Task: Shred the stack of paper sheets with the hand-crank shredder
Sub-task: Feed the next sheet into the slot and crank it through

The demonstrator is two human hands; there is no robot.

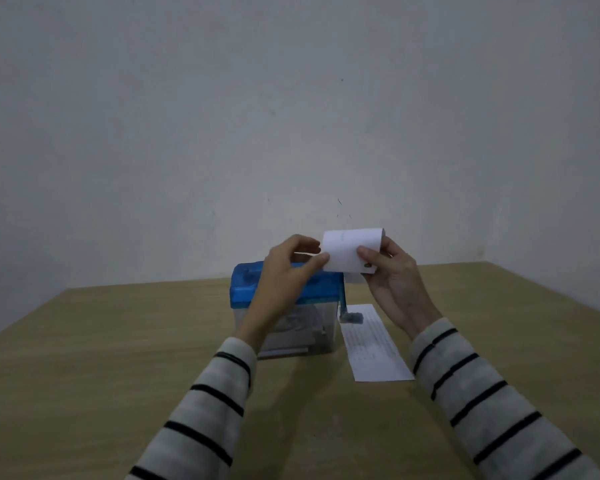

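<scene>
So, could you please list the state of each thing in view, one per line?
Folded sheet: held in the air above the shredder, bent over, pinched from both sides.
Left hand: pinches the sheet's left edge.
Right hand: grips the sheet's right side.
Shredder: upright on the table, blue lid on, crank untouched.
Paper stack: flat on the table beside the shredder.

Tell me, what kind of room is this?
Probably a plain room at home or in an office, set up as a desk spot: a bare wooden table against a blank wall, with a small hand-crank shredder and paper sheets on it.
</scene>
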